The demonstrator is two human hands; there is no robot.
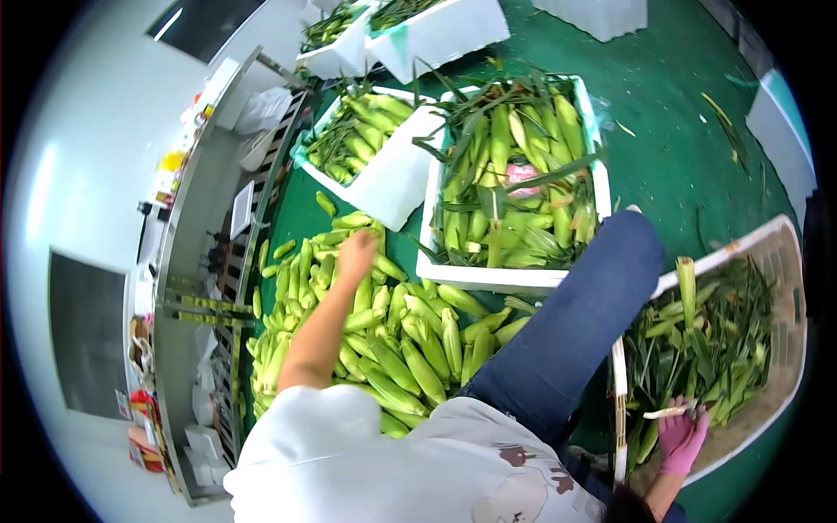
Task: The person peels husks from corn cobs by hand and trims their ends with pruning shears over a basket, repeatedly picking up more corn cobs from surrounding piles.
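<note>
My bare left hand (356,251) is over the upper part of a large heap of trimmed green corn ears (392,362) on the floor. Its fingers curl down around an ear of corn (377,237), partly hidden by the hand. On the other side, my right hand (682,443) wears a pink glove and is over a bin (789,349) of loose green husks and leaves (697,349). A thin, pale, narrow piece (667,411) lies across its fingers, gripped near one end; its kind is unclear.
A white foam box (497,279) of leafy, untrimmed corn stands ahead, with a pink-and-white packet (523,179) on top. Another foam box (392,179) of corn tilts beside it. More boxes (449,39) stand farther back. A metal shelf (196,253) runs along the left; my bent knee (623,253) is between heap and bin.
</note>
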